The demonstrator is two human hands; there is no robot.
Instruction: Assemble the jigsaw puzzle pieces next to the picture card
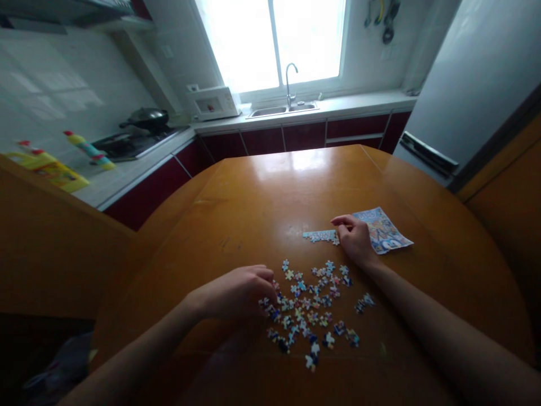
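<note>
On the wooden table (270,197) lies a loose spread of small jigsaw puzzle pieces (301,286). My left hand (243,288) is at the left edge of this spread, fingers curled down among the pieces; whatever lies under the fingertips is hidden. Farther back, a joined strip of puzzle pieces (319,235) has a straight pale-blue far edge. At its right end rests my right hand (355,239), fingers bent and thumb close to the forefinger; I cannot make out anything between them. Partly behind this hand is a creased picture sheet (386,231) with a colourful cartoon print.
A few pieces (364,303) lie apart near my right forearm. Beyond the table run a counter with a sink (283,110), a white microwave (214,104) and a stove with a lidded pan (147,119). Yellow bottles (54,169) stand left; a fridge (473,84) stands right.
</note>
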